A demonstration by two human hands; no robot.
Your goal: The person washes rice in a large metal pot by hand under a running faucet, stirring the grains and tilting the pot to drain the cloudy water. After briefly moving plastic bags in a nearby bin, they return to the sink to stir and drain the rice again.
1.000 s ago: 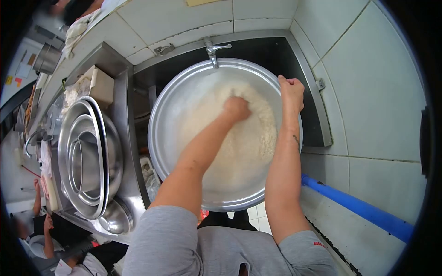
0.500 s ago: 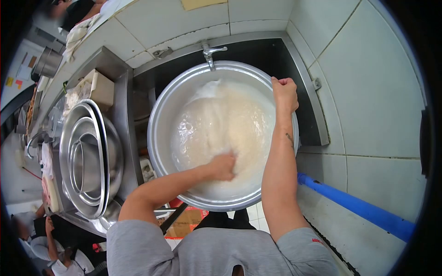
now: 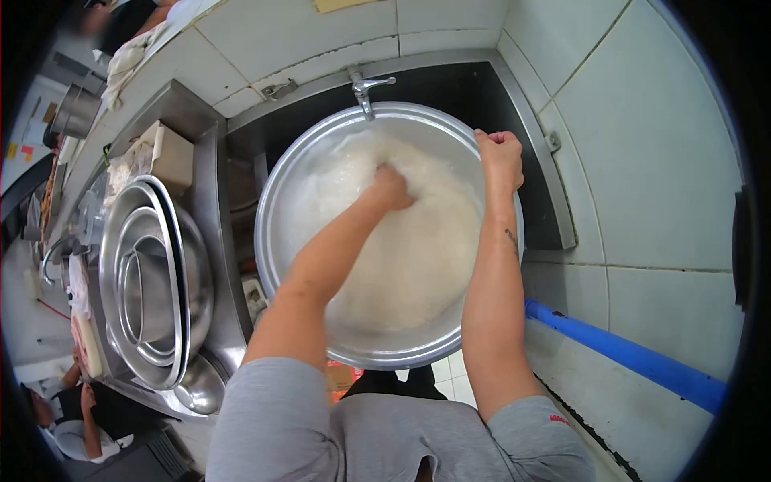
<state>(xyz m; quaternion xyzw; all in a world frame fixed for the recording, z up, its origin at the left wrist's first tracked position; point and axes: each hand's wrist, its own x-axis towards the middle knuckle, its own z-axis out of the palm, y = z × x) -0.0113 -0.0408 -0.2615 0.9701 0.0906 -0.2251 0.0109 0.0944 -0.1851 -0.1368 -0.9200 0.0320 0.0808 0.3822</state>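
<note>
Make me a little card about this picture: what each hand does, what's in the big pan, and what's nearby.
Left hand: pushed into the rice, fingers hidden
Right hand: closed on the right rim of the basin
Basin: round, metal, in the sink under the tap
Rice: white, covers most of the basin's inside
Nearby: stacked metal bowls at left, blue pipe at right

This is a commercial kitchen: tiled walls (image 3: pixel 642 161) enclose a deep steel sink (image 3: pixel 490 92) with a tap (image 3: pixel 365 84), filled by a very large basin (image 3: pixel 265 225) of rice (image 3: pixel 418 249) in water. Nested steel bowls (image 3: pixel 148 281) sit on the steel counter (image 3: pixel 210 169) at the sink's left edge, with a pot (image 3: pixel 76 112) and other people (image 3: pixel 80 402) beyond.
</note>
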